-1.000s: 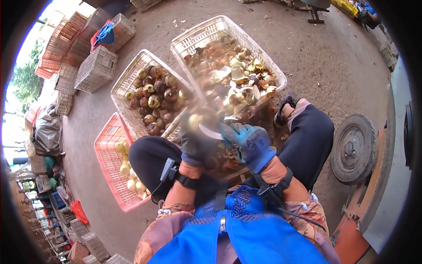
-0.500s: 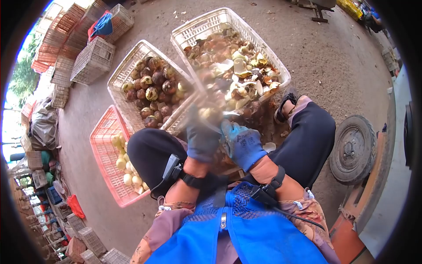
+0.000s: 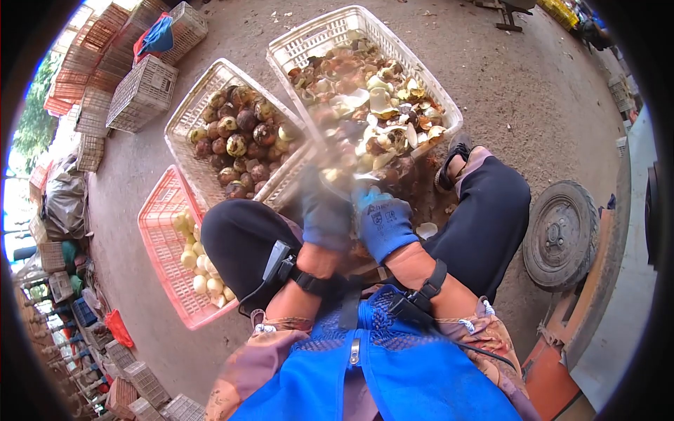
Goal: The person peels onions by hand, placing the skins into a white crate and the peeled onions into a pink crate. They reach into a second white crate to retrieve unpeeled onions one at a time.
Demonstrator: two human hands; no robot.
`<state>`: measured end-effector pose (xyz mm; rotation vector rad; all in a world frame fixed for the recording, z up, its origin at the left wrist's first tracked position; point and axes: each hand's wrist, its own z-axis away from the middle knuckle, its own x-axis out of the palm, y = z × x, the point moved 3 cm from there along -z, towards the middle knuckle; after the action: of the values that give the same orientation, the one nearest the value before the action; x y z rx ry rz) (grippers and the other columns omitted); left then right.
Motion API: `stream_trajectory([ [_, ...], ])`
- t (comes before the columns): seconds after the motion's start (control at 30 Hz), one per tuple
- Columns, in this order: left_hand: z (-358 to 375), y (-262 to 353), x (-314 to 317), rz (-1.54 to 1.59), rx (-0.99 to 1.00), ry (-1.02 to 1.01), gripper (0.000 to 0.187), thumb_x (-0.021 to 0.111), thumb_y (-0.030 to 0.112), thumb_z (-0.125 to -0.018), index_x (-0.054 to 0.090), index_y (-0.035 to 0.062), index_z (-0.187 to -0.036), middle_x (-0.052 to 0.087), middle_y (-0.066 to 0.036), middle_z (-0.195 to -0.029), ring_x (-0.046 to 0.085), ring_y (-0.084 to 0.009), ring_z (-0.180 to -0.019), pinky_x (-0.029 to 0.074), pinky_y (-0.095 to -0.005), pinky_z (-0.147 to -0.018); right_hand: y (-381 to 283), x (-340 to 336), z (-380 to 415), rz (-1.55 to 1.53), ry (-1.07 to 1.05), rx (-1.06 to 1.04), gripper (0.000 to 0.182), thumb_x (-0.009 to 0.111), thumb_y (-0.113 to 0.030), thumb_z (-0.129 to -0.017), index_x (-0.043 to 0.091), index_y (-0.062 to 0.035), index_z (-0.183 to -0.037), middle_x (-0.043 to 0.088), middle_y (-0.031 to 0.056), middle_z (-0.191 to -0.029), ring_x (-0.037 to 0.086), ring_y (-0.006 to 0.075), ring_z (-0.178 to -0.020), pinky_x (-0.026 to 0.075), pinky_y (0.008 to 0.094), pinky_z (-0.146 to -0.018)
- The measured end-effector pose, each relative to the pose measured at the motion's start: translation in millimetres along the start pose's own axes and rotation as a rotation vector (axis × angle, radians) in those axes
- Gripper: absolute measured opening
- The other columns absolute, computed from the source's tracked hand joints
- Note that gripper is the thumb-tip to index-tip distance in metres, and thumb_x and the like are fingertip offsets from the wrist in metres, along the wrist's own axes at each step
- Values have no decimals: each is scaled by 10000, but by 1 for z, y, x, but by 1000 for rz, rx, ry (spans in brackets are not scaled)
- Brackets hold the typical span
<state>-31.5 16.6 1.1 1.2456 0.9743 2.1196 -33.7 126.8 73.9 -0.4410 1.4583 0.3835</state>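
My left hand (image 3: 325, 210), in a dirty grey-blue glove, is closed around a pale, onion-like bulb (image 3: 335, 177), smeared by motion. Right beside it is my right hand (image 3: 382, 219) in a blue glove, fingers curled toward the bulb; what they grip is hidden. Beyond my hands a large white crate (image 3: 421, 67) holds curved white and brown peels (image 3: 382, 102). To its left, another white crate (image 3: 184, 116) contains purple-brown, partly yellow unpeeled bulbs (image 3: 239, 144). Pale peeled bulbs (image 3: 200, 284) lie in a pink-red crate (image 3: 163, 256) by my left knee.
A small wheel (image 3: 560, 235) lies right of my right leg, beside an orange metal frame (image 3: 554, 379). Stacked crates (image 3: 142, 95) stand at the upper left. A grey sack (image 3: 64, 200) is at the far left. Scraps dot the concrete floor.
Both hands stay together in front of me around the bulb. My right hand has turned slightly more upright and moved a little left. The whole view has shifted slightly.
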Motion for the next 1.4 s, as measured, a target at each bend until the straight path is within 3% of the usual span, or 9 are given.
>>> stream_trajectory([
  [0.37,6,27,6,-753,469,160,368,602,391,-961,615,59,-1120,657,-77,-985,617,-187,-846,525,-301,-796,-9,6,-5,-20,-19,80,189,592,-167,-835,561,-120,-1016,643,85,-879,697,251,-723,551,409,-565],
  [0.43,26,36,40,522,-78,-8,301,617,347,-964,626,65,-1070,656,-67,-950,621,-169,-818,527,-275,-758,-11,14,-11,-33,-18,105,227,577,-174,-845,575,-80,-1052,647,166,-961,706,272,-701,551,429,-506],
  [0.57,8,17,22,493,-68,94,178,575,220,-982,628,59,-1038,645,-69,-901,620,-192,-817,524,-311,-818,-4,15,-19,-240,-104,104,249,598,-172,-832,578,-74,-1061,659,155,-934,702,281,-672,554,437,-518],
  [0.67,5,36,12,-1070,635,44,115,528,76,-960,635,38,-977,613,-78,-812,605,-214,-791,506,-355,-884,3,-2,-14,-187,-26,110,284,621,-177,-825,572,-72,-1084,671,125,-887,705,283,-718,549,452,-518],
  [0.8,12,49,22,-929,634,-220,170,471,-16,-954,615,-9,-863,547,-50,-726,568,-155,-778,496,-323,-933,8,-7,-13,-214,73,56,279,631,-188,-822,554,-81,-1068,669,111,-852,701,271,-730,544,446,-527],
  [0.9,12,49,29,-936,543,-12,398,592,26,-928,516,44,-1318,621,-81,-980,593,-170,-913,494,-299,-862,12,4,-9,-327,161,5,258,622,-182,-828,548,-87,-1056,659,113,-845,697,264,-714,544,431,-534],
  [0.97,18,40,28,428,2,-304,324,570,188,-972,551,54,-1267,620,-81,-1010,599,-217,-981,484,-326,-931,13,0,-7,-362,181,-41,250,613,-174,-831,548,-88,-1057,655,113,-843,695,262,-707,545,422,-537],
  [1.1,32,46,42,575,-126,-610,328,534,323,-991,581,67,-1190,618,-71,-1026,589,-233,-1021,469,-350,-964,12,-1,-6,-158,94,13,292,607,-150,-829,552,-89,-1109,654,122,-860,693,259,-680,540,414,-524],
  [1.4,25,39,35,405,-157,105,233,667,345,-925,624,144,-815,571,23,-660,545,-89,-583,438,-225,-508,20,-8,-15,-224,5,-31,254,613,-147,-833,559,-111,-1079,670,72,-844,698,260,-674,545,436,-539],
])
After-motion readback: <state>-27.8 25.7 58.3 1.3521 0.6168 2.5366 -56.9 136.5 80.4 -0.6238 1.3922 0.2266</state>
